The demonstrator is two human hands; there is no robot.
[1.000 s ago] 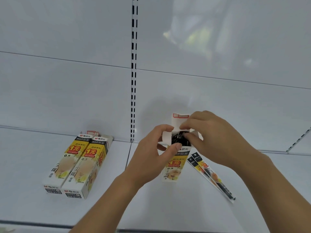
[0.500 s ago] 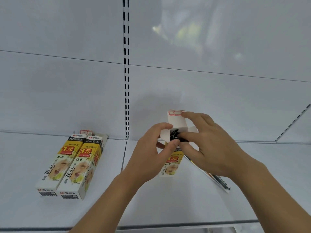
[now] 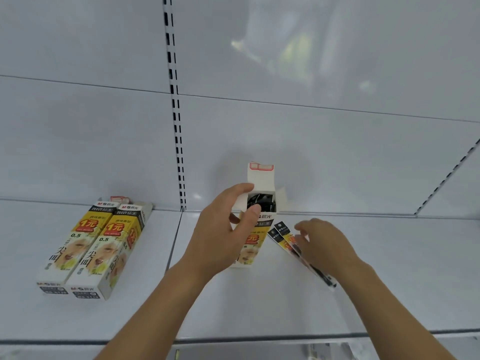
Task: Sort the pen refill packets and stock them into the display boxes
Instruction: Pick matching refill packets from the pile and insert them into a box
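Note:
A yellow and white display box (image 3: 259,193) lies on the white shelf (image 3: 259,302) with its top flap raised, and dark refill packets show inside its mouth. My left hand (image 3: 223,237) grips this box near the open end, thumb on its front. To its right lie two loose refill packets (image 3: 281,233), black at the top and yellow below, angled toward the front right. My right hand (image 3: 322,245) hovers over them, fingers relaxed and partly covering them; I cannot tell whether it touches them.
Two more display boxes (image 3: 93,245) of the same kind lie side by side on the left part of the shelf. A slotted upright (image 3: 176,126) runs up the back panel. The shelf's front edge (image 3: 259,339) crosses the bottom.
My right hand has left the box's open mouth and moved down and right over the loose packets. My left hand keeps its grip on the box.

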